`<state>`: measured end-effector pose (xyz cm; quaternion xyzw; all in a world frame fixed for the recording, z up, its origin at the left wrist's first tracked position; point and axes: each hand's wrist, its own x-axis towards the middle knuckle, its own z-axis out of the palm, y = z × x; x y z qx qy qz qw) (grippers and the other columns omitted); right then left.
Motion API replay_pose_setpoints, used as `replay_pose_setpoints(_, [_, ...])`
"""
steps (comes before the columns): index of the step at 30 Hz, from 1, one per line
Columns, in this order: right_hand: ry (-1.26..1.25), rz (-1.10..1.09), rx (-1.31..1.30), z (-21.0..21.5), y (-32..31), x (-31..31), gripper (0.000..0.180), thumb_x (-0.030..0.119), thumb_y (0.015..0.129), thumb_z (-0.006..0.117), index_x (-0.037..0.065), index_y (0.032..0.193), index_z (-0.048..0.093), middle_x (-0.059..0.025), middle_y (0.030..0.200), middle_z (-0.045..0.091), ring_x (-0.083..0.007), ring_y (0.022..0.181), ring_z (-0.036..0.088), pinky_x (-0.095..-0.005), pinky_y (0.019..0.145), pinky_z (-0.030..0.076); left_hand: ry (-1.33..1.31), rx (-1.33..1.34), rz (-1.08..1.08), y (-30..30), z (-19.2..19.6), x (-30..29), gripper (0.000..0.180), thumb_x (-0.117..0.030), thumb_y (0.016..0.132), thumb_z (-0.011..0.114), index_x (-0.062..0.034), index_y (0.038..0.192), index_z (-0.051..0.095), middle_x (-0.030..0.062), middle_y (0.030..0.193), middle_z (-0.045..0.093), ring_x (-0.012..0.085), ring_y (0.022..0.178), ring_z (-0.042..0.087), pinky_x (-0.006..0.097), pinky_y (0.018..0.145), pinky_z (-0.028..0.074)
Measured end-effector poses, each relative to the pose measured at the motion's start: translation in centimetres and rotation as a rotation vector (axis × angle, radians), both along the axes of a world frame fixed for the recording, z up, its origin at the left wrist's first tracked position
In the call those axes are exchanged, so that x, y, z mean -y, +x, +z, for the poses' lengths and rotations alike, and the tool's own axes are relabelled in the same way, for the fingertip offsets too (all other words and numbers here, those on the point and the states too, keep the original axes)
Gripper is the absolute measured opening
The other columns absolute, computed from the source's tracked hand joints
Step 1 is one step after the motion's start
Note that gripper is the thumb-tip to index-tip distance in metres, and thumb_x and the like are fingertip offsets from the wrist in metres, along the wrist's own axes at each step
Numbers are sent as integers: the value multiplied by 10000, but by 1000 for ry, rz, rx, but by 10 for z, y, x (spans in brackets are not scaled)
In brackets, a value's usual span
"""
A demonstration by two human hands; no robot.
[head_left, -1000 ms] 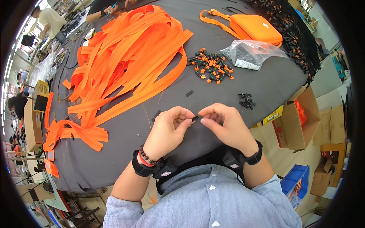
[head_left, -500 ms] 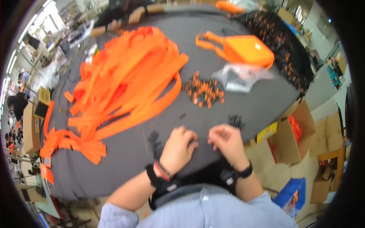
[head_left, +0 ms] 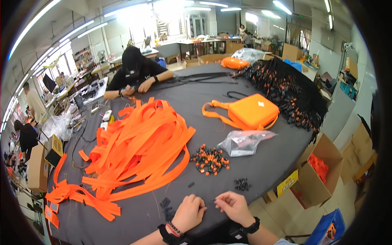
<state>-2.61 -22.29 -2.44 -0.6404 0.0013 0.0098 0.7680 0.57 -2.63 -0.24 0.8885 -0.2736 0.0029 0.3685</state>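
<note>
Both my hands are at the near edge of the dark table. My left hand (head_left: 189,213) has its fingers curled in, and what they hold, if anything, is hidden. Just right of it, my right hand (head_left: 236,208) pinches thumb and forefinger together; anything between them is too small to name. Beside my left hand lie several flat black pieces (head_left: 166,207). Past my right hand sits a small heap of black parts (head_left: 242,184). Farther off is a pile of small orange and black pieces (head_left: 209,159). A big heap of orange strap-like strips (head_left: 141,143) covers the left side.
An orange case with a strap (head_left: 254,111) and a clear plastic bag (head_left: 243,143) lie at the right. Behind them is a mound of black cords with orange bits (head_left: 286,92). Cardboard box (head_left: 322,179) and blue bin (head_left: 326,228) stand off the right edge. A co-worker (head_left: 136,73) sits across.
The view has tilted up, so the room and the co-worker show more and my hands appear lower. My hands stay close together, with the left fingers curled in more.
</note>
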Motion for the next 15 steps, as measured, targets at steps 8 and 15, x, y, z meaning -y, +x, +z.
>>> replay_pose_setpoints(8, [-31, 79, 26, 13, 1, -7, 130, 50, 937, 639, -34, 1036, 626, -86, 942, 696, -111, 857, 671, -230, 751, 544, -263, -363, 96, -10, 46, -2, 118, -12, 905, 632, 37, 991, 695, 93, 892, 717, 144, 799, 671, 262, 716, 538])
replay_pose_setpoints(15, [95, 107, 53, 10, 11, -44, 126, 45, 953, 613, -48, 1036, 598, -78, 943, 681, -107, 847, 667, -228, 778, 538, -808, -628, 119, -2, 18, -12, 170, -30, 918, 620, 50, 1057, 675, 68, 843, 708, 113, 748, 656, 235, 668, 526])
